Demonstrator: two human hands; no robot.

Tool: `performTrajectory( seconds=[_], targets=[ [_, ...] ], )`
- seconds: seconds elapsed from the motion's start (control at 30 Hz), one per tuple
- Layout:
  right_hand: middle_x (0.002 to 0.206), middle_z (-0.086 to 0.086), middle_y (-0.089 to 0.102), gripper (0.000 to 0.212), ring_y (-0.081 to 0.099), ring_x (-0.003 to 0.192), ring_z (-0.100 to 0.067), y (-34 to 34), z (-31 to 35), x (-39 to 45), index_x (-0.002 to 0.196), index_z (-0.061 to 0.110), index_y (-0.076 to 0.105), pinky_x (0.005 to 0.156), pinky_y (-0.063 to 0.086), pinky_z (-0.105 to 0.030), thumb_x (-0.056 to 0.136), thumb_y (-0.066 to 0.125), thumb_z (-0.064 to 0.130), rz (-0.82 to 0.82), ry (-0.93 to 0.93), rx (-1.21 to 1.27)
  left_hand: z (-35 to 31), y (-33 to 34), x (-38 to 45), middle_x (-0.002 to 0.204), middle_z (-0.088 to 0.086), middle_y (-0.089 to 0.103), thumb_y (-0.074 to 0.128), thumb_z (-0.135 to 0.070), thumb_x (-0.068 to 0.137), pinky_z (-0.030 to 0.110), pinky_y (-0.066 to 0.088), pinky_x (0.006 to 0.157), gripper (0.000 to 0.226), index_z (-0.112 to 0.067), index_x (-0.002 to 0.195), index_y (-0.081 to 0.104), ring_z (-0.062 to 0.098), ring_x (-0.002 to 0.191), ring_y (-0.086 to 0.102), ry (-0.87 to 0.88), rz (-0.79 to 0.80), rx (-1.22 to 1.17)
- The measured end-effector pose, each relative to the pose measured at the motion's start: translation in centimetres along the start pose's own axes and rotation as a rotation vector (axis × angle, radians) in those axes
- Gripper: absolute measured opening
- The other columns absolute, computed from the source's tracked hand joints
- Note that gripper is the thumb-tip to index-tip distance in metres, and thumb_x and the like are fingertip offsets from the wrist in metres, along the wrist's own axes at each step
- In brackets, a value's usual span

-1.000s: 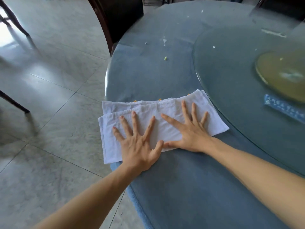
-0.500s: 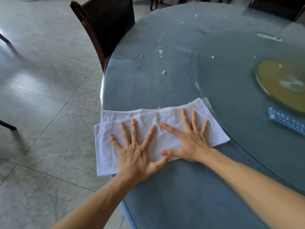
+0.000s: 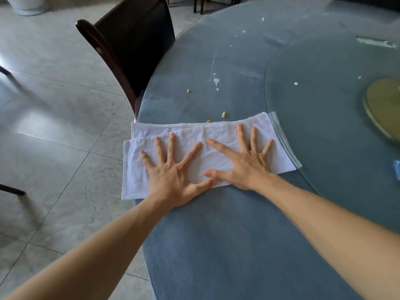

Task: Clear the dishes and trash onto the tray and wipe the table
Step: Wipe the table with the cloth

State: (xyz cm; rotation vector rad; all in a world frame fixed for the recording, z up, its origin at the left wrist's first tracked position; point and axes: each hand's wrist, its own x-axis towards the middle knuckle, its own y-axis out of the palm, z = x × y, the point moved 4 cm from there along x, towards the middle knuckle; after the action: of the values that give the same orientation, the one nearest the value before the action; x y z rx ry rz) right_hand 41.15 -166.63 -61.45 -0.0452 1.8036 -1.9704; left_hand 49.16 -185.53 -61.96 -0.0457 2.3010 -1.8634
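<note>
White folded cloth (image 3: 207,146) lies crosswise on table (image 3: 227,245); left hand (image 3: 173,180), right hand (image 3: 244,167) flat, fingers splayed.

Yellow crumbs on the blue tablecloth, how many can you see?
3 on the cloth: one near the chair, one just beyond the white towel, one at the towel's far edge. More may be hidden beneath it.
</note>
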Motion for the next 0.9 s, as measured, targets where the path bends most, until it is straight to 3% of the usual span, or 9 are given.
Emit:
performTrajectory(
  seconds=[0.47,0.9],
  targets=[
    [0.17,-0.005,-0.028,0.087,-0.029,0.152,-0.045,-3.8,0.6,14.5,0.136,0.084,-0.011,0.109,-0.014,-0.082,0.06,0.023,0.109,-0.051,0.152,0.042,3.6,-2.9,17.2,0.17,0.005,-0.017,0.019,-0.108,0.058,0.069,-0.011,0.116,0.104,-0.063,0.151,0.001,0.035,0.154,-0.022,0.107,-0.034,-0.015],
    [0.169,-0.003,-0.03,0.084,-0.032,0.152,-0.041,-8.0,-0.6,27.3,0.138,0.083,-0.01,0.11,-0.011,-0.083,0.062,0.018,0.108,-0.089,0.379,0.105,4.6,-5.6,36.0,0.168,0.003,-0.025,0.02,-0.105,0.06,0.067,-0.01,0.117,0.101,-0.066,0.149,-0.005,0.036,0.152,-0.026,0.332,0.083,-0.005]
  ],
)
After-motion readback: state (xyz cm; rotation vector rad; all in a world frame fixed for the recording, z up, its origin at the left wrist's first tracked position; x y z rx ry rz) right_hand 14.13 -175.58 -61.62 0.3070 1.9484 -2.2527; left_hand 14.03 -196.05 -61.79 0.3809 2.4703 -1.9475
